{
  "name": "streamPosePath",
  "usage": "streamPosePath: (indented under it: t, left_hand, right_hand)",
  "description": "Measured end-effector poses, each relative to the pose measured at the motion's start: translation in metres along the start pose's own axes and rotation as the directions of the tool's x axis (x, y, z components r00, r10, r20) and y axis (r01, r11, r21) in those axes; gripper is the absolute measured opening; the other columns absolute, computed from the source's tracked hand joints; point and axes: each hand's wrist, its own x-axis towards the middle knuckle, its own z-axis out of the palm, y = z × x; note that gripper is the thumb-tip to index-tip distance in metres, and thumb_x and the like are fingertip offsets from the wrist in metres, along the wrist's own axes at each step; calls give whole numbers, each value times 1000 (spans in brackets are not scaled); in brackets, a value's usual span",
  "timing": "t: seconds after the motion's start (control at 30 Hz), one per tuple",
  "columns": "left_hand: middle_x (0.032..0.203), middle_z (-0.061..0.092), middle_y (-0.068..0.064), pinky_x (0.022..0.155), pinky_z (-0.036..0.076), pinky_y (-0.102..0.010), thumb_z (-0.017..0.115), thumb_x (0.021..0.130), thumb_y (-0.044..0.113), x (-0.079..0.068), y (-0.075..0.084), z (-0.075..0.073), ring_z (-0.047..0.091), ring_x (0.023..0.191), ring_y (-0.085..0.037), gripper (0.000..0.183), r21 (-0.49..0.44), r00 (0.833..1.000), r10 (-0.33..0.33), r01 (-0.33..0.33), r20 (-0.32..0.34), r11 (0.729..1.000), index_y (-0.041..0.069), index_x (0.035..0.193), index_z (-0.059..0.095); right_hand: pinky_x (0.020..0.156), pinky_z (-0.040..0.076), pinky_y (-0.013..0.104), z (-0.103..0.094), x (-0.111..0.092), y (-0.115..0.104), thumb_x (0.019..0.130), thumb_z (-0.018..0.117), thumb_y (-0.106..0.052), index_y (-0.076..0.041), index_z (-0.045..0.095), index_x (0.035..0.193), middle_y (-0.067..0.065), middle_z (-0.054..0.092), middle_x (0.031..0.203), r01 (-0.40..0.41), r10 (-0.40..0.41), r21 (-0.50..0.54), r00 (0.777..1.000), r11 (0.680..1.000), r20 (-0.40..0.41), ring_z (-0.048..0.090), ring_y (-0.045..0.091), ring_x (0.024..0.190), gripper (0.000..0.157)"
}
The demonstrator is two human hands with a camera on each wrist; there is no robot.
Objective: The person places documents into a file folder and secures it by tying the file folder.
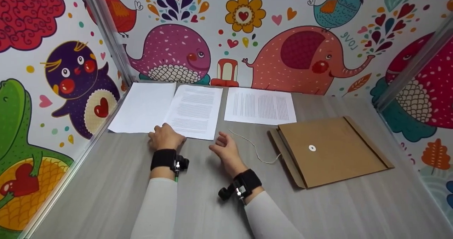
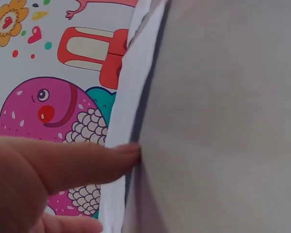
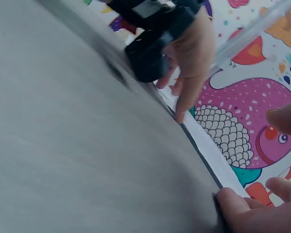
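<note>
My left hand [image 1: 167,137] rests at the near edge of two adjoining white papers, a blank sheet [image 1: 145,106] and a printed page [image 1: 194,108]. Its straight thumb [image 2: 111,165] touches the paper edge in the left wrist view. Whether the two papers are joined is unclear. My right hand [image 1: 227,150] is just off the near right corner of the printed page, fingers loosely bent, holding nothing. Another printed sheet [image 1: 260,105] lies to the right. Nearer on that side is a brown paper document envelope [image 1: 339,154] with a white button [image 1: 312,148].
A thin white string [image 1: 255,150] trails from the envelope across the grey table [image 1: 205,203]. Walls printed with cartoon animals [image 1: 293,62] stand at the back and sides, with metal corner posts [image 1: 109,30]. Each wrist wears a strapped camera.
</note>
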Motion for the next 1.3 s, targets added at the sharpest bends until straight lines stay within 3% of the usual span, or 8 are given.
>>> streamPosePath:
  t: [0.1,0.33,0.47,0.7,0.97,1.07,1.2,1.3]
  left_hand:
    - [128,57,-29,103,46,-67,80,82,33,-2,2,-3,49,126,-50,61,24,1000,0,0,10,1000,-5,127,63]
    - [131,57,-31,101,47,-65,67,90,52,-4,4,-4,51,124,-49,70,120,999,-31,27,25,992,-6,128,68]
    - [134,53,-34,100,48,-64,72,89,59,-2,5,1,50,124,-50,79,138,1000,-31,31,4,990,-7,131,66]
    - [133,54,-34,102,49,-64,82,87,49,1,5,4,51,127,-49,80,143,999,-35,31,27,989,-11,135,60]
    - [126,68,-27,96,55,-55,80,91,31,2,1,-3,65,118,-44,54,22,994,13,-15,110,1000,-8,126,66]
    - [127,69,-28,95,56,-52,69,95,19,3,0,-3,67,114,-42,40,0,993,46,-46,107,999,-9,124,68]
    - [126,70,-30,98,55,-53,53,97,8,4,1,-1,66,115,-44,35,-115,993,116,-112,35,987,-10,122,69]
    - [123,71,-30,103,50,-54,52,98,8,7,6,-4,64,117,-45,32,-269,981,188,-196,-56,943,-8,120,69]
  right_hand:
    - [123,41,53,0,1,-2,85,72,2,10,33,158,35,40,160,-14,14,-15,999,1000,29,43,46,149,83]
    - [120,44,51,-4,-4,-11,84,78,-3,8,37,157,30,49,157,-24,45,-277,996,960,71,50,43,146,85]
    - [114,51,45,-6,-2,-11,85,77,-2,9,40,155,28,53,153,-48,76,-261,992,964,98,53,40,142,80]
    - [107,55,40,-7,-2,-10,85,75,1,11,44,151,28,55,148,-59,84,-205,990,977,116,55,39,136,73]
    - [110,53,41,-8,-2,-9,87,74,0,12,44,150,29,54,147,-70,91,-181,990,981,112,55,39,136,71]
    - [108,54,39,-9,-2,-10,88,74,-1,12,45,150,29,55,147,-73,93,-166,989,983,114,57,37,134,70]
    - [102,58,37,-11,0,-9,89,71,-1,12,43,151,31,56,144,-83,95,-111,989,990,113,63,31,125,69]
    - [94,60,34,-14,3,-12,92,68,-1,9,39,154,31,55,143,-105,110,-57,990,993,91,64,25,114,70]
